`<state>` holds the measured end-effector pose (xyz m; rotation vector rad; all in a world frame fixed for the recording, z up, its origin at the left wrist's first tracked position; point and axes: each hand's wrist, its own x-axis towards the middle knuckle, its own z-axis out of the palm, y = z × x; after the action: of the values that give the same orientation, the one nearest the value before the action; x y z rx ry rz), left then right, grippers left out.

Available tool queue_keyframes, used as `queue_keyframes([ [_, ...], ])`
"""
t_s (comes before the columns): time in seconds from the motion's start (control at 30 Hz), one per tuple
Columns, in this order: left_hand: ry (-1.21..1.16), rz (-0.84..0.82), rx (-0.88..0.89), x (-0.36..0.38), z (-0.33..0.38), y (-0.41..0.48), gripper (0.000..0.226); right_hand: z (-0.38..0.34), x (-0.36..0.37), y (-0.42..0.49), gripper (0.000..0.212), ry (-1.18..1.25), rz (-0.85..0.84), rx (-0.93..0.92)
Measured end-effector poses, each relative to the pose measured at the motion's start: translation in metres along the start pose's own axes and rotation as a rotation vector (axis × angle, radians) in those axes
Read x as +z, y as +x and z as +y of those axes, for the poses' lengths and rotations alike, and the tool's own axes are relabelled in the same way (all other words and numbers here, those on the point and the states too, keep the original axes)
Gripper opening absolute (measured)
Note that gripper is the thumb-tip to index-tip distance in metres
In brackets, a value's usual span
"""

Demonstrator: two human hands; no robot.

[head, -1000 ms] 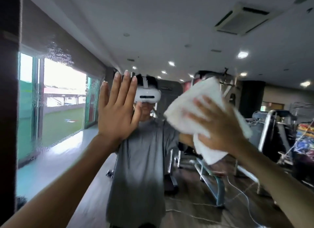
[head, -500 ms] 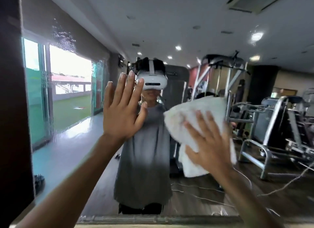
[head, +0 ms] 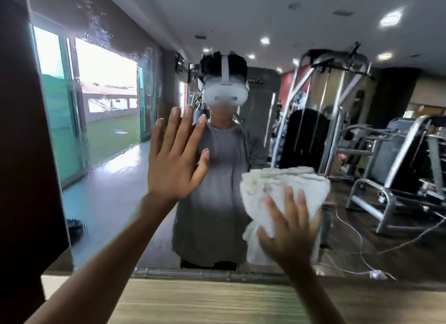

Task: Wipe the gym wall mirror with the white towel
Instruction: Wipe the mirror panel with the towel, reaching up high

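The wall mirror [head: 313, 22] fills most of the head view and reflects the gym. A bunched white towel [head: 282, 191] lies flat against the glass at lower right. My right hand [head: 289, 229] presses on the towel with fingers spread and straight. My left hand [head: 176, 159] is raised to the left of it, palm toward the glass, fingers straight; whether it touches the mirror I cannot tell. Wet streaks show on the mirror's left part [head: 101, 46].
A dark wall or pillar [head: 24, 154] borders the mirror on the left. The mirror's bottom edge [head: 205, 274] meets a wooden floor strip [head: 205, 302]. Reflected in the glass are a person with a headset [head: 224, 92], weight machines [head: 337, 106] and floor cables.
My right hand has slid the towel down the glass toward the mirror's bottom edge. The view has tilted downward, and my left hand stays raised in about the same place.
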<state>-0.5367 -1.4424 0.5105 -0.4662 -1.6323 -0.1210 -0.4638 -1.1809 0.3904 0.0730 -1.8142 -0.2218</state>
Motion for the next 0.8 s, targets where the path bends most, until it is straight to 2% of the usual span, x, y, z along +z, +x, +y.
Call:
queue_keyframes([
  [0.07, -0.009, 0.010, -0.034, -0.001, 0.004, -0.004, 0.062, 0.021, -0.001, 0.005, 0.066, 0.037, 0.020, 0.147],
  [0.17, -0.021, 0.020, -0.133, 0.002, 0.019, -0.034, 0.060, 0.013, -0.008, 0.056, 0.068, 0.110, 0.120, 0.488],
  [0.23, -0.019, 0.007, -0.166, 0.006, 0.031, -0.067, 0.059, -0.009, -0.007, 0.074, 0.068, 0.137, 0.162, 0.570],
  [0.3, -0.011, -0.009, -0.154, 0.009, 0.033, -0.087, 0.058, -0.034, -0.001, 0.062, 0.069, 0.131, 0.150, 0.476],
  [0.4, -0.017, -0.002, -0.148, 0.012, 0.028, -0.088, 0.058, -0.052, 0.008, -0.005, 0.066, 0.088, 0.018, 0.145],
  [0.47, -0.016, 0.003, -0.132, 0.011, 0.028, -0.088, 0.058, -0.033, 0.013, -0.051, 0.055, 0.043, -0.063, -0.067],
  [0.5, -0.017, 0.001, -0.129, 0.010, 0.029, -0.088, 0.058, -0.016, 0.014, -0.064, 0.053, 0.038, -0.070, -0.111],
  [0.57, -0.018, -0.003, -0.135, 0.010, 0.029, -0.089, 0.058, 0.014, 0.015, -0.069, 0.054, 0.051, -0.066, -0.041],
  [0.7, -0.011, -0.005, -0.139, 0.010, 0.029, -0.088, 0.058, -0.007, 0.012, -0.032, 0.065, 0.064, 0.038, 0.362],
  [0.73, -0.014, -0.007, -0.138, 0.010, 0.030, -0.089, 0.058, -0.026, 0.014, -0.031, 0.067, 0.082, 0.050, 0.375],
  [0.8, -0.008, -0.008, -0.141, 0.010, 0.030, -0.089, 0.058, -0.064, 0.019, -0.045, 0.064, 0.091, 0.017, 0.253],
])
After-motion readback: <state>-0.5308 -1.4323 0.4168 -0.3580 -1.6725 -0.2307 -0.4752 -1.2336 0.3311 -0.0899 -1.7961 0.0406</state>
